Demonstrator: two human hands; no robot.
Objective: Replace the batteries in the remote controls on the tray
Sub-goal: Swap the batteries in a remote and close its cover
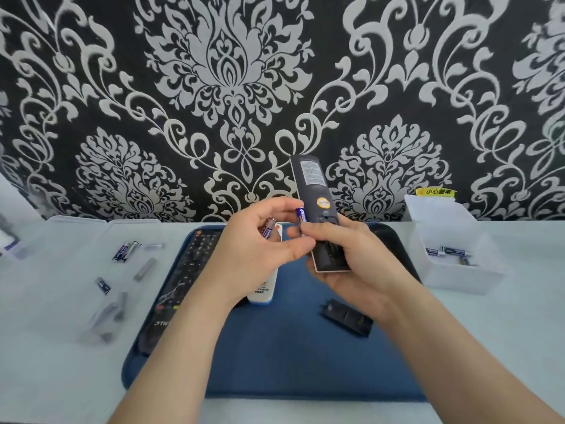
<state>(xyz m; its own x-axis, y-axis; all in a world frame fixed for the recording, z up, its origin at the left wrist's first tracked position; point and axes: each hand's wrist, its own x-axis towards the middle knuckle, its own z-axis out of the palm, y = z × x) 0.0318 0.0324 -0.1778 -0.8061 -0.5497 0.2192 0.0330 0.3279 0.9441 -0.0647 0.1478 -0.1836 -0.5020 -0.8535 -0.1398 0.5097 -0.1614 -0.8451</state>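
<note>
My right hand (345, 258) holds a black remote (315, 191) upright above the blue tray (293, 356), back side facing me, battery bay uncovered. My left hand (253, 249) pinches a blue battery (301, 217) at the remote's bay and keeps a second battery (268, 229) tucked in the palm. The remote's black battery cover (347, 316) lies loose on the tray. A white remote (263, 289) and a long black remote (180, 280) lie on the tray's left part, partly hidden by my left arm.
A clear shallow bin (76, 307) at the left holds several loose batteries (122, 250). A clear box (455, 258) at the right holds several batteries. A patterned black-and-silver wall stands right behind the table, with a yellow label (435, 192) on it.
</note>
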